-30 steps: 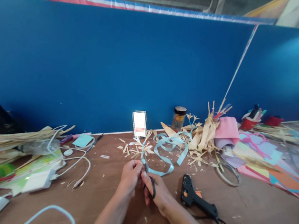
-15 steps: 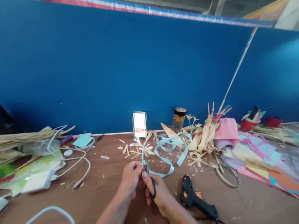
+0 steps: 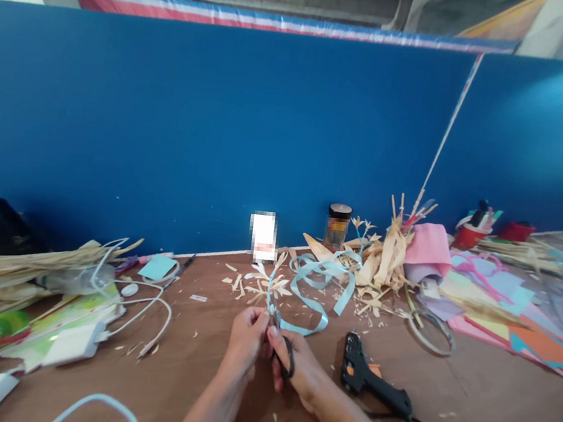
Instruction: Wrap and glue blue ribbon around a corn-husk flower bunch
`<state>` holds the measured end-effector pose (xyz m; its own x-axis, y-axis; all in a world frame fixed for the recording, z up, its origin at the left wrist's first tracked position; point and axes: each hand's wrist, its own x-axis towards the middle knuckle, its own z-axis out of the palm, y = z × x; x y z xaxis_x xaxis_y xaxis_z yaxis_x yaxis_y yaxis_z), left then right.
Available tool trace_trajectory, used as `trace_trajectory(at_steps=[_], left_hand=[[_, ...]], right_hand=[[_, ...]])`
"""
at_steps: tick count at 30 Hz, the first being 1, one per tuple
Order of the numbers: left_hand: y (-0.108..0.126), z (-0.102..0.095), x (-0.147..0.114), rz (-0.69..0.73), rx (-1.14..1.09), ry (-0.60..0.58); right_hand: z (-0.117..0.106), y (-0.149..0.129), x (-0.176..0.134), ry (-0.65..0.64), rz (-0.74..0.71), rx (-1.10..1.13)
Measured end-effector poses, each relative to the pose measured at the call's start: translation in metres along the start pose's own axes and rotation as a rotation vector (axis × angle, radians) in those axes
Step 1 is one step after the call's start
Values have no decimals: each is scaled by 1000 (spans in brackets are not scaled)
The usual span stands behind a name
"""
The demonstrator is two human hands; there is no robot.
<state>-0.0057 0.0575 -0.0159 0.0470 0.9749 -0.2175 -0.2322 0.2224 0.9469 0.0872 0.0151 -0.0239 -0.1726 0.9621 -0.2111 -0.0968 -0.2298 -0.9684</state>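
My left hand point(image 3: 244, 339) is closed in a pinch at the base of a thin light-blue stem point(image 3: 270, 282), which rises toward pale dried-husk pieces point(image 3: 281, 285). In my right hand point(image 3: 302, 373) is a pair of scissors point(image 3: 290, 357) with black handles. Its blades point up beside the stem, close to my left fingertips; whether they touch the stem I cannot tell. A curled light-blue ribbon point(image 3: 319, 309) runs from near the blades to the right and back across the table. Both hands nearly touch each other.
A black glue gun point(image 3: 377, 382) lies right of my forearm, its cord passing under it. Behind stand a dark-lidded jar point(image 3: 338, 227) and a corn-husk bundle point(image 3: 392, 253). Coloured paper point(image 3: 496, 321) spreads at right; white cables point(image 3: 165, 313) and husk strips point(image 3: 14, 267) lie left. A blue partition point(image 3: 209, 129) closes the back.
The view has shifted very slightly. Both hands keep their places, and the scissor blades have changed angle a little beside the stem.
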Motion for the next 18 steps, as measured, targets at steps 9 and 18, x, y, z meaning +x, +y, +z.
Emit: trace_trajectory(at_steps=[9, 18], left_hand=[[-1, 0, 1, 25, -25, 99], [-1, 0, 0, 31, -48, 62]], right_hand=[[-1, 3, 3, 10, -30, -83], [-1, 0, 1, -41, 54, 8]])
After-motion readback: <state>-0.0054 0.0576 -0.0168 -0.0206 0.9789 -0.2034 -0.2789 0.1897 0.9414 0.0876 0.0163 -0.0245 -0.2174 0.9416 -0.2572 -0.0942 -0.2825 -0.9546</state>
